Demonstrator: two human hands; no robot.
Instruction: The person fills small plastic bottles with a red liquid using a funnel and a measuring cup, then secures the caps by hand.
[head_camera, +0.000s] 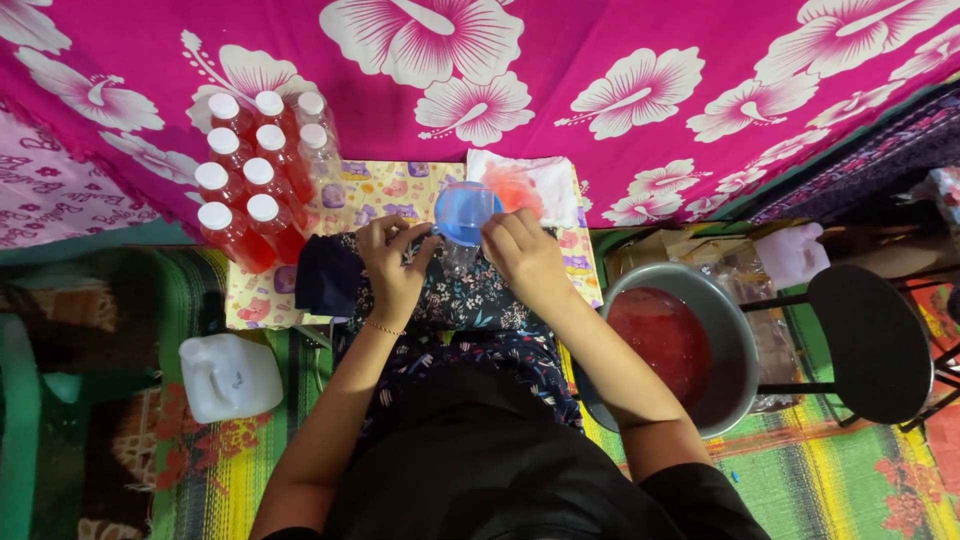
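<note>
Sitting on a striped mat (820, 470) before a magenta flowered cloth (600, 90), a person steadies a blue funnel (464, 212) over a clear bottle (458, 262) held upright in the lap. The left hand (393, 262) pinches the funnel's rim at one side, fingers curled; the right hand (522, 250) grips the opposite side, fingers closed on the rim. The bottle's body below the funnel is partly hidden, and its contents cannot be told. Room to move is tight: a cluster of white-capped bottles (250, 180) filled with red liquid stands just beside the left hand, on a patterned sheet (390, 190) whose far edge meets the cloth. At the person's right, a metal basin (735, 350) holding red liquid sits close against the right forearm, with a round black stool (870, 340) just beyond it. A white jerrycan (230, 375) lies near the left elbow, and a crumpled red-stained cloth (535, 185) lies behind the funnel.
</note>
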